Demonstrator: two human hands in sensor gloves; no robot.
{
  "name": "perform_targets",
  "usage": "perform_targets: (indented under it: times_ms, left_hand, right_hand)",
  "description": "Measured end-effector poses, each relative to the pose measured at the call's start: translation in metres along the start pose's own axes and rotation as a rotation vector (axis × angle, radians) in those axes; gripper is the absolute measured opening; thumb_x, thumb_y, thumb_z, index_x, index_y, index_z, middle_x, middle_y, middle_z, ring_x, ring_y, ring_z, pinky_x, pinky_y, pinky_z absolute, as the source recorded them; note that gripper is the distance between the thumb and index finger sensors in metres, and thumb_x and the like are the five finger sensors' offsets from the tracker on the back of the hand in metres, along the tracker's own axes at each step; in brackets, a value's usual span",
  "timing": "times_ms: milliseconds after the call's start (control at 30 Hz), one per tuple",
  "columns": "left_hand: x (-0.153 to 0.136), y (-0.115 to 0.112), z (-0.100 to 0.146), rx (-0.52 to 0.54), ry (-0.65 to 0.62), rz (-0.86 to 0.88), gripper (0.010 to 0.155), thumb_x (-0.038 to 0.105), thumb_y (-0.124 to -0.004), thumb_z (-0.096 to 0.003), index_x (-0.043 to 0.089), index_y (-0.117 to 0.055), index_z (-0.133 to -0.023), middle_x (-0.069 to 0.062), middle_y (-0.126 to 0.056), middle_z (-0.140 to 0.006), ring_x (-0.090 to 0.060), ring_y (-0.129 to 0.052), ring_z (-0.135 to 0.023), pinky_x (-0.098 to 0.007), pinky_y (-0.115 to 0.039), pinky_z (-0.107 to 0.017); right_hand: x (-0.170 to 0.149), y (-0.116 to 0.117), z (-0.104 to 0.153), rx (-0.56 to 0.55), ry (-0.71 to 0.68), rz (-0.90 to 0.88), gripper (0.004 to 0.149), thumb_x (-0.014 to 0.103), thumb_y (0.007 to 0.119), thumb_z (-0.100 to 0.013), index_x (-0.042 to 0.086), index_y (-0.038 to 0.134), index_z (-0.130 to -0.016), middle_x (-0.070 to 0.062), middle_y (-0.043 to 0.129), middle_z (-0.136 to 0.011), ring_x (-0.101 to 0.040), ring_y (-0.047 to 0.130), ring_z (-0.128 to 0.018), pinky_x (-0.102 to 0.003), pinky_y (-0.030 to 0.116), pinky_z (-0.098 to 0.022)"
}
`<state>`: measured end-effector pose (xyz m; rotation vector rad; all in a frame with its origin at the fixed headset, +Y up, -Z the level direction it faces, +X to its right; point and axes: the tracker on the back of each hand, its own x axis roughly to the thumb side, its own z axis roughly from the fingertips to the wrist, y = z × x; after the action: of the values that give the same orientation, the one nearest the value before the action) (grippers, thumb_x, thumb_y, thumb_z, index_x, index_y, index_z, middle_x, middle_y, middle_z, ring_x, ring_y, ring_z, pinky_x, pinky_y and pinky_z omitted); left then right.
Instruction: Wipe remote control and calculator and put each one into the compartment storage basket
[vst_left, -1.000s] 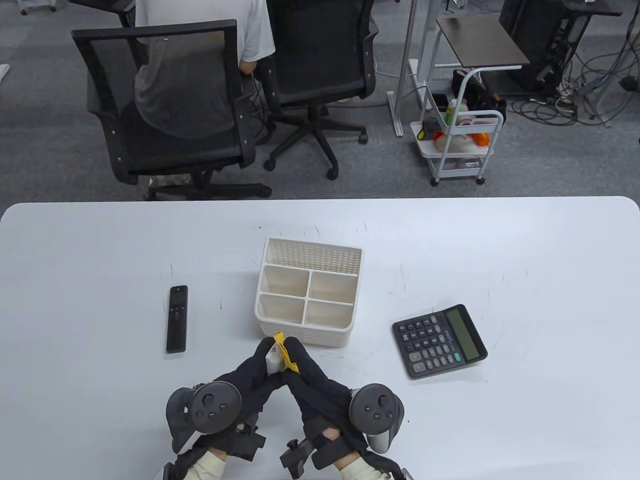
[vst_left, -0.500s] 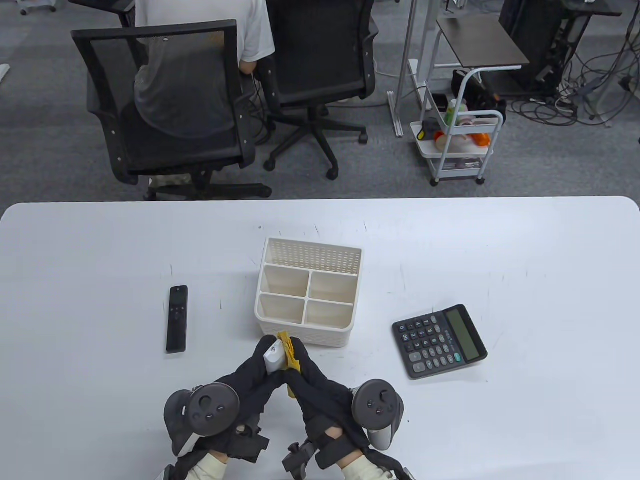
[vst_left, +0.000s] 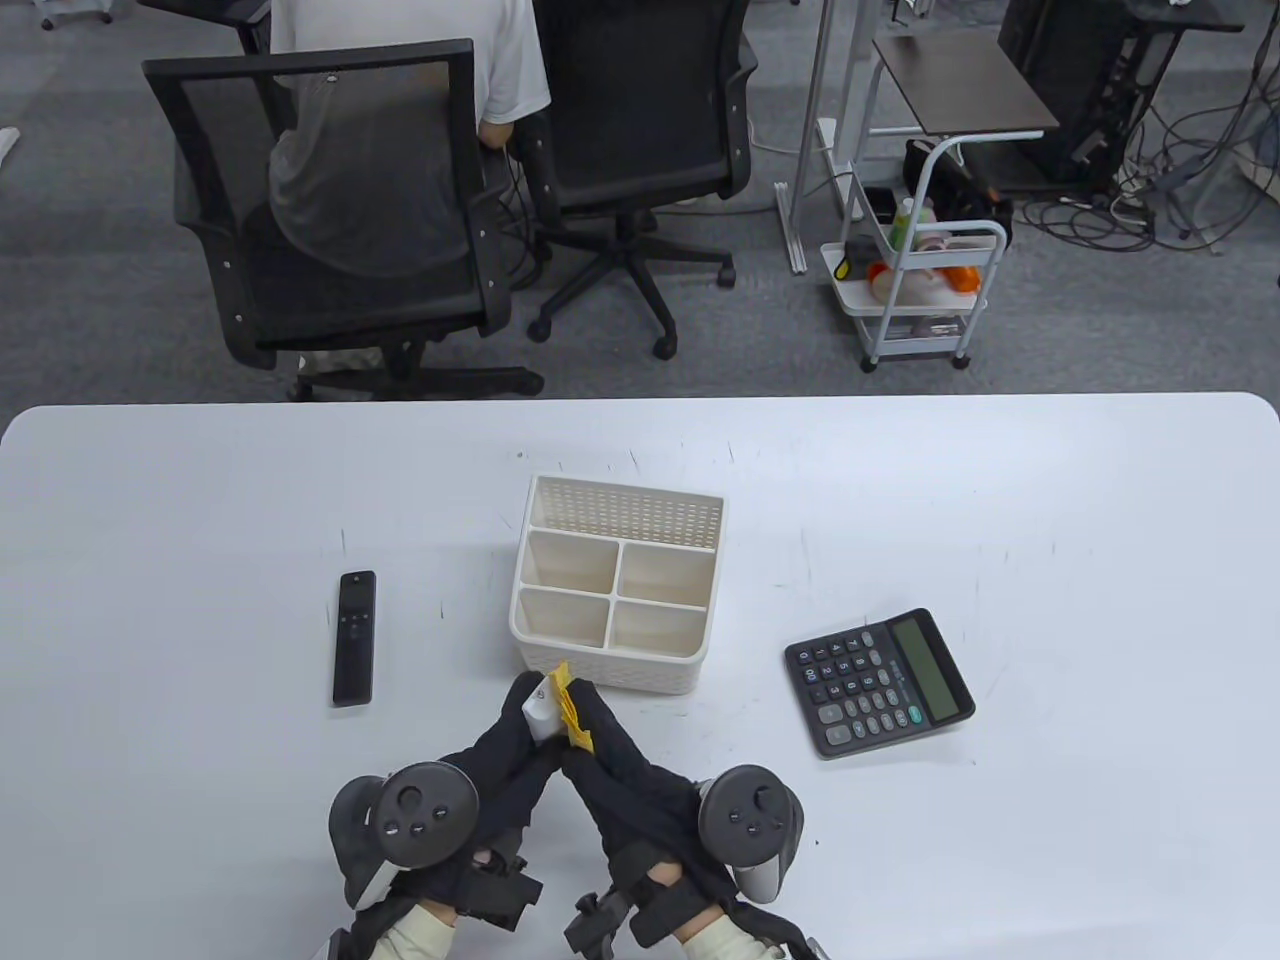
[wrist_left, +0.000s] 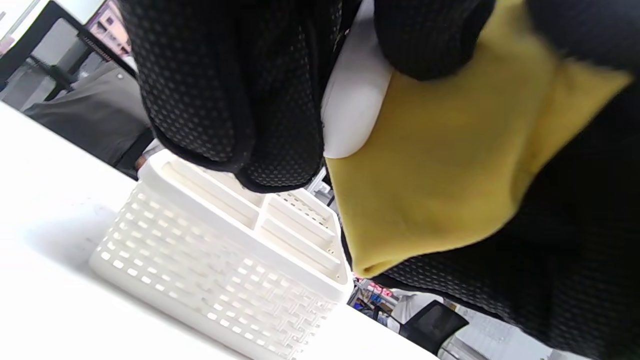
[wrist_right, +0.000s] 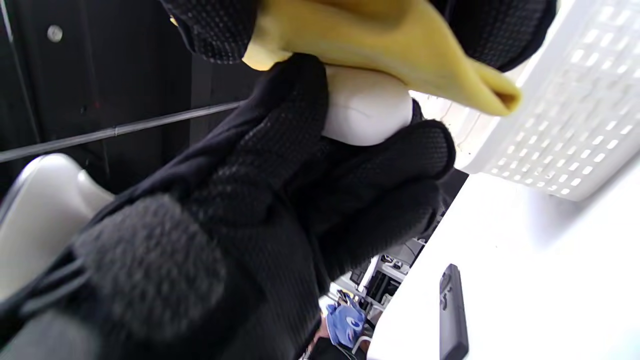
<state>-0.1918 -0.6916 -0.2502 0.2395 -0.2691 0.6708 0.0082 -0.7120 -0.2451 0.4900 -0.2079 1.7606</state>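
My left hand (vst_left: 522, 712) grips a small white remote control (vst_left: 538, 708) just in front of the basket. My right hand (vst_left: 597, 722) holds a yellow cloth (vst_left: 568, 703) pressed against the remote's right side. The left wrist view shows the white remote (wrist_left: 352, 115) between black gloved fingers, with the yellow cloth (wrist_left: 450, 165) covering its side. In the right wrist view the cloth (wrist_right: 400, 45) lies over the remote (wrist_right: 367, 120). A black remote control (vst_left: 354, 638) lies flat at the left, and a black calculator (vst_left: 878, 682) lies at the right. The white compartment storage basket (vst_left: 600, 670) holds nothing.
The basket (wrist_left: 225, 280) stands close ahead of both hands. The black remote (wrist_right: 452, 315) lies on the white table (vst_left: 1050, 800). Beyond the far edge a person sits on an office chair (vst_left: 330, 200), and a white trolley (vst_left: 920, 290) stands on the floor.
The yellow cloth has slid a little along the white remote, and both hands have shifted slightly left. Black remote, calculator and basket have not moved.
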Motion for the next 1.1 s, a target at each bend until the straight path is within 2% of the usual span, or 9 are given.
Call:
perform_targets:
  times_ms: [100, 200, 433, 500, 633, 733, 867, 1000, 1100]
  left_hand:
    - [-0.002, -0.001, 0.0, -0.013, -0.03, 0.003, 0.06, 0.04, -0.075, -0.0524, 0.008, -0.065, -0.103, -0.017, -0.098, -0.084, -0.022, -0.113, -0.064, -0.035, -0.1, -0.043]
    - [0.003, -0.004, 0.0, -0.022, -0.079, -0.065, 0.061, 0.041, -0.075, -0.052, 0.01, -0.064, -0.103, -0.014, -0.099, -0.084, -0.021, -0.112, -0.066, -0.035, -0.099, -0.044]
    - [0.01, -0.006, 0.002, -0.01, -0.085, -0.034, 0.059, 0.039, -0.074, -0.0526, 0.016, -0.061, -0.105, -0.015, -0.096, -0.087, -0.022, -0.11, -0.069, -0.035, -0.099, -0.047]
    - [0.006, -0.006, 0.002, -0.018, -0.086, 0.006, 0.06, 0.039, -0.072, -0.0531, 0.017, -0.057, -0.107, -0.016, -0.09, -0.093, -0.024, -0.108, -0.072, -0.035, -0.098, -0.049]
    - [0.003, -0.01, 0.0, -0.049, -0.099, 0.056, 0.063, 0.037, -0.067, -0.0546, 0.009, -0.047, -0.108, -0.027, -0.072, -0.101, -0.035, -0.103, -0.078, -0.04, -0.096, -0.051]
    - [0.0, -0.01, -0.002, -0.058, -0.092, 0.057, 0.064, 0.035, -0.066, -0.0547, 0.008, -0.043, -0.108, -0.025, -0.08, -0.097, -0.034, -0.105, -0.076, -0.04, -0.097, -0.049]
    - [0.003, -0.009, -0.001, -0.047, -0.116, 0.007, 0.065, 0.035, -0.07, -0.0535, 0.009, -0.046, -0.108, -0.023, -0.085, -0.094, -0.029, -0.11, -0.07, -0.037, -0.099, -0.046]
    - [0.01, -0.008, 0.001, -0.033, -0.154, 0.013, 0.065, 0.034, -0.073, -0.0523, 0.009, -0.048, -0.108, -0.023, -0.086, -0.094, -0.027, -0.111, -0.07, -0.036, -0.099, -0.047]
    - [0.012, -0.008, 0.002, -0.036, -0.155, 0.046, 0.065, 0.032, -0.074, -0.0523, 0.008, -0.048, -0.107, -0.025, -0.083, -0.095, -0.029, -0.11, -0.071, -0.038, -0.099, -0.048]
  right_hand:
    - [0.005, 0.001, 0.001, -0.044, -0.027, -0.046, 0.055, 0.029, 0.069, -0.059, 0.004, 0.059, -0.106, -0.028, 0.06, -0.108, -0.053, 0.063, -0.092, -0.066, 0.066, -0.056]
    - [0.008, -0.003, 0.0, -0.052, -0.044, -0.037, 0.054, 0.03, 0.068, -0.059, 0.007, 0.058, -0.107, -0.025, 0.057, -0.11, -0.051, 0.06, -0.095, -0.066, 0.064, -0.058]
    - [-0.005, -0.006, -0.001, -0.053, 0.024, -0.11, 0.055, 0.031, 0.067, -0.06, 0.01, 0.056, -0.109, -0.024, 0.053, -0.113, -0.053, 0.054, -0.096, -0.067, 0.062, -0.058]
    - [-0.006, -0.005, -0.002, -0.043, 0.038, -0.137, 0.056, 0.031, 0.066, -0.06, 0.008, 0.054, -0.109, -0.026, 0.052, -0.113, -0.053, 0.055, -0.096, -0.067, 0.063, -0.058]
    - [-0.004, -0.003, -0.001, -0.036, 0.039, -0.133, 0.055, 0.031, 0.066, -0.06, 0.007, 0.055, -0.108, -0.027, 0.054, -0.112, -0.054, 0.059, -0.094, -0.065, 0.066, -0.057]
    - [0.002, -0.002, 0.0, -0.029, 0.011, -0.099, 0.055, 0.031, 0.067, -0.059, 0.006, 0.057, -0.108, -0.028, 0.054, -0.111, -0.055, 0.06, -0.093, -0.065, 0.066, -0.056]
    - [0.008, 0.001, 0.0, -0.029, -0.027, -0.049, 0.055, 0.03, 0.067, -0.06, 0.007, 0.057, -0.108, -0.027, 0.049, -0.113, -0.055, 0.056, -0.095, -0.066, 0.062, -0.058]
    - [0.001, -0.002, -0.001, -0.041, -0.001, -0.094, 0.055, 0.031, 0.065, -0.06, 0.008, 0.053, -0.109, -0.029, 0.047, -0.113, -0.055, 0.053, -0.096, -0.068, 0.061, -0.058]
    - [-0.002, -0.004, -0.002, -0.048, 0.026, -0.148, 0.056, 0.032, 0.064, -0.061, 0.009, 0.052, -0.11, -0.037, 0.048, -0.109, -0.058, 0.054, -0.094, -0.068, 0.06, -0.058]
